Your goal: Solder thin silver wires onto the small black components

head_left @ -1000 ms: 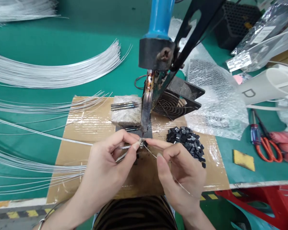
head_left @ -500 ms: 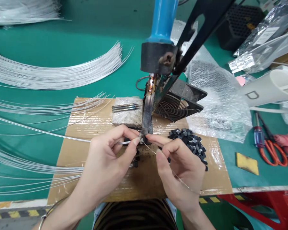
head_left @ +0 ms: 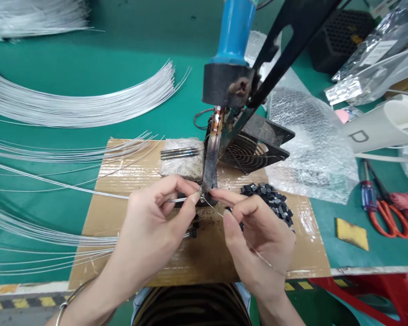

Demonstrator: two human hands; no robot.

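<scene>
My left hand [head_left: 156,226] pinches the end of a thin white wire [head_left: 71,188] that runs off to the left, and holds it right under the tip of the soldering iron [head_left: 211,158]. My right hand [head_left: 258,235] pinches a fine strand of solder wire [head_left: 255,251] and touches its end to the same spot. The iron hangs from a blue-handled mount [head_left: 234,31] on a black stand. Both hands work over a taped cardboard mat [head_left: 122,174].
A pile of small black parts [head_left: 270,201] lies right of the hands, with a few more under my left fingers. Bundles of white wires [head_left: 71,104] fan across the green table. A black fan [head_left: 248,149], bubble wrap [head_left: 309,145], scissors [head_left: 387,217], a screwdriver and a sponge block [head_left: 182,165] stand nearby.
Both hands have risen slightly toward the iron's tip, bringing wire end and solder up against it. The view has shifted a little.
</scene>
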